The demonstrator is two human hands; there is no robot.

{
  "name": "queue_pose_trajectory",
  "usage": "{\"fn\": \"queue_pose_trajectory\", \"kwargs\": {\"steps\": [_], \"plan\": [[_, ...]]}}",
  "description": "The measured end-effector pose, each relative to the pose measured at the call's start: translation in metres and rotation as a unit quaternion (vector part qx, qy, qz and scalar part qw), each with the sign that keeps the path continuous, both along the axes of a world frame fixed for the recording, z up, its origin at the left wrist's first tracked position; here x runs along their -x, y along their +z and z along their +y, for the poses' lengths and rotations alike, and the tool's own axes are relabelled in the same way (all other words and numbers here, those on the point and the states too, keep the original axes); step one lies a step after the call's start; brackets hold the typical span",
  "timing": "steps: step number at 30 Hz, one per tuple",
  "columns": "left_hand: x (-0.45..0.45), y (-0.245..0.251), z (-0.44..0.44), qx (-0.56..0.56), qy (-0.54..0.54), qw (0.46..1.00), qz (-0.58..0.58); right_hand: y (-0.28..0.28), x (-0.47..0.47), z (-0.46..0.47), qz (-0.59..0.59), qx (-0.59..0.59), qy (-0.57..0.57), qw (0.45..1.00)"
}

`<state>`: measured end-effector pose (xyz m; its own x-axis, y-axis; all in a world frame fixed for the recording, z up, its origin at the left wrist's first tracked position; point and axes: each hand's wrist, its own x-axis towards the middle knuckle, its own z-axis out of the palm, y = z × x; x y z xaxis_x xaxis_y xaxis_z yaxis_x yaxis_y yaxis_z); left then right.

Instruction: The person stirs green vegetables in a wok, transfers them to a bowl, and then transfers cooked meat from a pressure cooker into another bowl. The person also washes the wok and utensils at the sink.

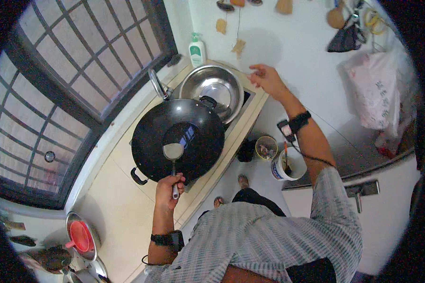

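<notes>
My left hand (168,191) grips the handle of a metal wok turner (173,151). The turner's blade is over the lower part of a large black wok (152,131) with two black loop handles. The wok sits on the counter by the sink, its far edge overlapping a stainless steel basin (194,85). My right hand (267,79) is raised to the right of the basin, near the white wall. Its fingers are apart, and I see nothing held in them.
A curved tap (157,83) and a green-and-white pump bottle (197,53) stand behind. A red strainer (81,236) lies in a metal bowl on the tiled counter (117,198). A white bucket (297,166) and a small bin (266,147) are on the floor. A plastic bag (370,92) hangs right.
</notes>
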<state>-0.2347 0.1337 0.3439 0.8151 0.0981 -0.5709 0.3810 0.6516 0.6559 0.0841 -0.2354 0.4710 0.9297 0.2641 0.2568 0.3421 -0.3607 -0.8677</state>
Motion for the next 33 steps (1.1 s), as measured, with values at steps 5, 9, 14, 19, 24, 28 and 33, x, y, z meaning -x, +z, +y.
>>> {"fn": "queue_pose_trajectory", "kwargs": {"steps": [5,9,14,19,24,28,33], "plan": [[-0.022,-0.007,-0.014,-0.019,0.05,0.998,0.019,-0.01,-0.152,0.034,-0.113,0.117,-0.019,0.986],[-0.037,-0.009,-0.032,0.009,0.108,0.993,0.045,-0.018,-0.248,0.056,-0.206,0.208,-0.033,0.956],[-0.044,-0.019,-0.054,0.0,0.15,0.988,0.038,-0.032,-0.351,0.085,-0.273,0.284,0.002,0.919],[-0.049,-0.028,-0.069,-0.03,0.167,0.985,0.039,-0.049,-0.427,0.098,-0.349,0.341,-0.044,0.872],[-0.047,-0.036,-0.068,-0.022,0.17,0.984,0.055,-0.002,-0.408,0.126,-0.331,-0.057,0.212,0.918],[-0.049,-0.04,-0.061,-0.032,0.153,0.985,0.078,0.05,-0.337,0.131,-0.368,-0.026,0.095,0.925],[-0.058,-0.038,-0.055,-0.091,0.128,0.982,0.108,-0.041,-0.216,0.191,-0.241,0.061,0.233,0.94]]}}
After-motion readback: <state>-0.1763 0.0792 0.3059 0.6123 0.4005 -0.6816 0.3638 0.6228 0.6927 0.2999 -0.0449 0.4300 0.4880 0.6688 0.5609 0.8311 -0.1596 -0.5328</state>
